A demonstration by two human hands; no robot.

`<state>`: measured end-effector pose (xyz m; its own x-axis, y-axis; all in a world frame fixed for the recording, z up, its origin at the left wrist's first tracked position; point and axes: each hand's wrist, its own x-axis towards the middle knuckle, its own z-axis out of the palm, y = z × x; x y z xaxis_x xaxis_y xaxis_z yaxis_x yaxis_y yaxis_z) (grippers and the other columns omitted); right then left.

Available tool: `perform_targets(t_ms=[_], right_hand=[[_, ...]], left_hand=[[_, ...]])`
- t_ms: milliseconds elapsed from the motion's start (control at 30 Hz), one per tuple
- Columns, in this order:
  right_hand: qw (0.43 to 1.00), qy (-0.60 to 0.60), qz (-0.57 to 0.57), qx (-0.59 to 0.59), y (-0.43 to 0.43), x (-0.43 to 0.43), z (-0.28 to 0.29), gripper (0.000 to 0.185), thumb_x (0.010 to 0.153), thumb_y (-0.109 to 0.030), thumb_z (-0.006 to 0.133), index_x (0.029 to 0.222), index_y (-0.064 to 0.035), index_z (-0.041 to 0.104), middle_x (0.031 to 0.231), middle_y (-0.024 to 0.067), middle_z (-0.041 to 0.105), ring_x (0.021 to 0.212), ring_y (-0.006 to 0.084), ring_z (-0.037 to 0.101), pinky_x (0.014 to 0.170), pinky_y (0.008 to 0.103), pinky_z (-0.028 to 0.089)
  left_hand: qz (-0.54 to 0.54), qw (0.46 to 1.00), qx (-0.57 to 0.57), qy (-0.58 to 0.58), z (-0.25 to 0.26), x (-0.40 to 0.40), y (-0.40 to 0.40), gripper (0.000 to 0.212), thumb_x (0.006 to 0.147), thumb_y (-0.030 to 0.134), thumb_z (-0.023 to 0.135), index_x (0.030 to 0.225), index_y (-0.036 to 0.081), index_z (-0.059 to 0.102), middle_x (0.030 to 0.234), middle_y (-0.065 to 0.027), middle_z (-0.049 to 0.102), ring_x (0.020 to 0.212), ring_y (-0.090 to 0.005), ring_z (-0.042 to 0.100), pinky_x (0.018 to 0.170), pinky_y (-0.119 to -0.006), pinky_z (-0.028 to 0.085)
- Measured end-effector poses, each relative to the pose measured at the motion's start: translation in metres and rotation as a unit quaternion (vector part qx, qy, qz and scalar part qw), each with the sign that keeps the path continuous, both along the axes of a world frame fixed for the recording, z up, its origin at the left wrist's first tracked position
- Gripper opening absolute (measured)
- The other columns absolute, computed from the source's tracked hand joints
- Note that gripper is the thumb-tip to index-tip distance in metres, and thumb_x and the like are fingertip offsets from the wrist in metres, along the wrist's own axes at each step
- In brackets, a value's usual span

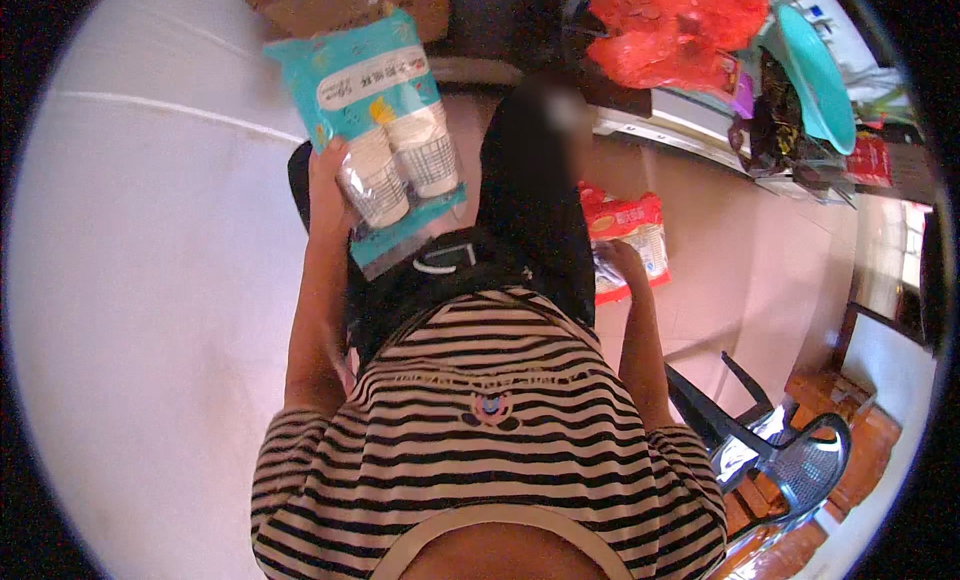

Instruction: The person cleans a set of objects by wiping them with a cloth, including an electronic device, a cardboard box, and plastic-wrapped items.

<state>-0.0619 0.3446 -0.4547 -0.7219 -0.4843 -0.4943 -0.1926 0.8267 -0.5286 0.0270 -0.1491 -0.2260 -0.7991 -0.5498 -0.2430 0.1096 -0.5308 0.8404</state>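
Note:
My left hand (330, 178) grips the left edge of a teal and clear plastic pack of paper cups (405, 122), raised over my lap. Two stacks of pale cups show through its clear lower part, and the pack bears writing. On the other side, beside my thigh, my right hand (622, 261) holds a red and clear plastic pack (637, 238), which seems to hold paper cups too. My leg hides part of that red pack. Some of the fingers of both hands are out of sight.
A cardboard box (360, 9) stands ahead of me. Red plastic bags (675, 39) and a teal plastic basin (814, 77) sit among clutter at the upper right. A black chair (802, 460) stands at the lower right, and a white wall (150, 280) rises on my left.

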Motion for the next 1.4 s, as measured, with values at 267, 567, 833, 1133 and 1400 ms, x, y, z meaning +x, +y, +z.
perform_targets(t_ms=[267, 567, 833, 1133, 1400], right_hand=[[0.805, -0.017, -0.355, -0.475, -0.075, 0.029, 0.153, 0.028, 0.089, -0.014, 0.053, 0.111, 0.0030, 0.057, 0.108, 0.0130, 0.062, 0.096, 0.0223, 0.060, 0.082, 0.0342, 0.049], [0.712, 0.082, -0.263, -0.646, -0.247, -0.027, 0.271, 0.039, 0.092, -0.015, 0.047, 0.128, 0.0000, 0.040, 0.116, 0.0086, 0.051, 0.105, 0.0160, 0.049, 0.093, 0.0276, 0.037], [0.776, 0.412, 0.222, -0.424, -0.307, 0.032, 0.283, 0.045, 0.059, -0.017, 0.073, 0.103, -0.0210, 0.064, 0.112, 0.0074, 0.054, 0.108, 0.0286, 0.049, 0.091, 0.0385, 0.040], [0.868, 0.393, 0.103, -0.284, -0.246, -0.024, 0.252, 0.044, 0.068, -0.014, 0.063, 0.111, -0.0161, 0.058, 0.108, 0.0085, 0.057, 0.096, 0.0277, 0.055, 0.086, 0.0400, 0.046], [0.808, 0.345, -0.002, -0.478, -0.265, -0.011, 0.289, 0.046, 0.071, -0.013, 0.064, 0.116, -0.0088, 0.055, 0.117, 0.0104, 0.055, 0.105, 0.0282, 0.055, 0.089, 0.0373, 0.044]], left_hand=[[-0.052, 0.997, -0.051, -0.027, 0.002, -0.014, 0.019, 0.051, 0.079, 0.017, 0.063, 0.123, 0.000, 0.044, 0.110, -0.0111, 0.057, 0.097, -0.0212, 0.058, 0.085, -0.035, 0.048], [-0.180, 0.937, -0.299, 0.007, 0.038, -0.017, 0.047, 0.078, 0.065, 0.024, 0.076, 0.130, 0.001, 0.040, 0.117, -0.0082, 0.054, 0.105, -0.0192, 0.053, 0.092, -0.033, 0.041], [-0.157, 0.986, -0.010, 0.050, 0.028, -0.006, 0.027, 0.048, 0.082, 0.029, 0.056, 0.119, 0.000, 0.046, 0.107, -0.0132, 0.056, 0.095, -0.0241, 0.058, 0.082, -0.036, 0.049], [0.043, 0.998, 0.001, 0.054, 0.023, 0.000, 0.009, 0.033, 0.087, 0.030, 0.051, 0.103, 0.001, 0.053, 0.099, -0.0104, 0.060, 0.088, -0.0216, 0.061, 0.080, -0.035, 0.049], [-0.022, 0.999, 0.020, 0.024, 0.027, -0.010, 0.036, 0.039, 0.087, 0.030, 0.052, 0.112, 0.001, 0.051, 0.106, -0.0116, 0.059, 0.090, -0.0219, 0.061, 0.080, -0.034, 0.049]])
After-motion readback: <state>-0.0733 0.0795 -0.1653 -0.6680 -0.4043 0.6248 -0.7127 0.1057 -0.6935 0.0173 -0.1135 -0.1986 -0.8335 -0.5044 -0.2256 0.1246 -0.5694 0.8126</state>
